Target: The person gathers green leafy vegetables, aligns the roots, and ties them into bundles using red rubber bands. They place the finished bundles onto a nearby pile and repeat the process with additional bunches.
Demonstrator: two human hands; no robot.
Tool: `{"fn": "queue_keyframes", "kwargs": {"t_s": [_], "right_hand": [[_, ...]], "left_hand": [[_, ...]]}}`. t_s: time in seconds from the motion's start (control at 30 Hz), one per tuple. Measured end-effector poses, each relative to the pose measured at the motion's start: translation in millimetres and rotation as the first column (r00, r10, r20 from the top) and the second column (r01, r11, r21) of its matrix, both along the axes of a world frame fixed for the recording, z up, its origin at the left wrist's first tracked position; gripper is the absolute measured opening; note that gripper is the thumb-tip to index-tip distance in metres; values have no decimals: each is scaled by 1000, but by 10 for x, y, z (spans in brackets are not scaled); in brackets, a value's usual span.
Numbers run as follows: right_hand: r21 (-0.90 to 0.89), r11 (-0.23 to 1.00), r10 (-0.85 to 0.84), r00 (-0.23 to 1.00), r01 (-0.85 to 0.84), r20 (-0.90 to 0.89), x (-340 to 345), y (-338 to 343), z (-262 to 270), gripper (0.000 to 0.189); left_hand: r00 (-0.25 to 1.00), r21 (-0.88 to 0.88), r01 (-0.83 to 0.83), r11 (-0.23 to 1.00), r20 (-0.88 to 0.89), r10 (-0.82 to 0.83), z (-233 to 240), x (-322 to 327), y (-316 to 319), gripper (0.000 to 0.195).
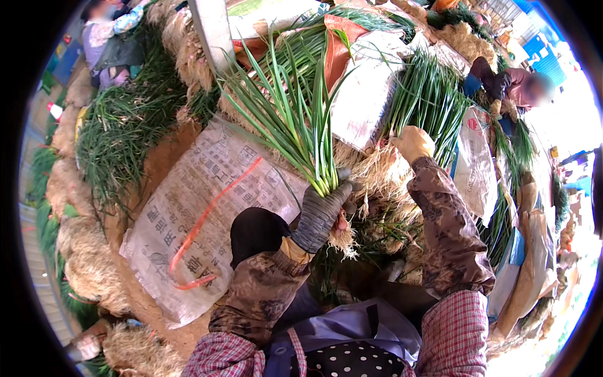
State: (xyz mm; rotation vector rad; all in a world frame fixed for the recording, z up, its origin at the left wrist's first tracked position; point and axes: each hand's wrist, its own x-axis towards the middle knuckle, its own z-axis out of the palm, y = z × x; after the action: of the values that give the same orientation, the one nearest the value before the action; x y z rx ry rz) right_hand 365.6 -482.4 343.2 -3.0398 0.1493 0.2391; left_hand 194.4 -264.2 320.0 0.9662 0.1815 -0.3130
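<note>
My left hand point(325, 212), in a dark grey knit glove, is shut around the lower stalks of a bunch of scallions point(301, 127). Their green leaves fan out away from me, and the pale roots point(344, 240) hang below the fist. In a tan glove, my right hand point(414, 143) has its fingers bent at the stalk bases of a scallion pile point(431, 99) and appears to pinch some; the fingertips are partly hidden. Tangled straw-coloured roots point(381, 174) spread between the two hands.
A printed woven sack point(202, 221) with an orange strap point(202, 221) lies at left. Another white sack point(365, 89) covers scallions ahead, near a pale post point(212, 37). Scallion heaps point(132, 122) stand at left. One person point(110, 42) is at upper left, another point(513, 89) at upper right.
</note>
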Motion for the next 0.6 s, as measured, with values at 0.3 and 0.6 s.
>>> {"fn": "queue_keyframes", "kwargs": {"t_s": [0.3,0.6], "right_hand": [[416,848,152,902,-330,404,-1093,-379,-398,13],[777,629,-170,974,-12,153,-1628,-303,-507,29]], "left_hand": [[1000,-39,-1,999,15,2,-302,56,-163,36],[968,111,224,968,-143,-208,-245,-77,-543,35]]}}
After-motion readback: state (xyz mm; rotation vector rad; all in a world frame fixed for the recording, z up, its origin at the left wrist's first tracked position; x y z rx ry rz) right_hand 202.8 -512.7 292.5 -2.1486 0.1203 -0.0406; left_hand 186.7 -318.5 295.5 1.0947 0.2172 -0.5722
